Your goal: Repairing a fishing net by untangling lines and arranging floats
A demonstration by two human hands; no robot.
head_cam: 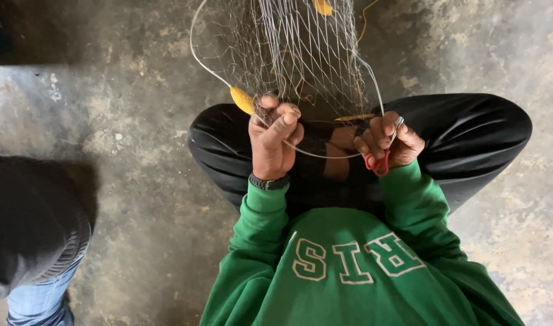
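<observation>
A thin fishing net [300, 54] of pale mesh hangs in front of me, edged by a white cord [198, 57] with a yellow float [241, 99] on it. My left hand [273, 142] pinches the net and cord right beside that float. My right hand [388, 142] grips small red-handled scissors [379, 163] and a strand of the cord, with a thin yellow netting needle [352, 118] lying just left of it. Both hands are over my crossed legs in black trousers [469, 130]. I wear a green sweatshirt and a dark wristband on the left wrist.
The ground is rough, stained concrete [137, 121]. Another person in a dark jacket and blue jeans [35, 241] stands at the lower left. A second yellow float [322, 7] hangs at the top of the net.
</observation>
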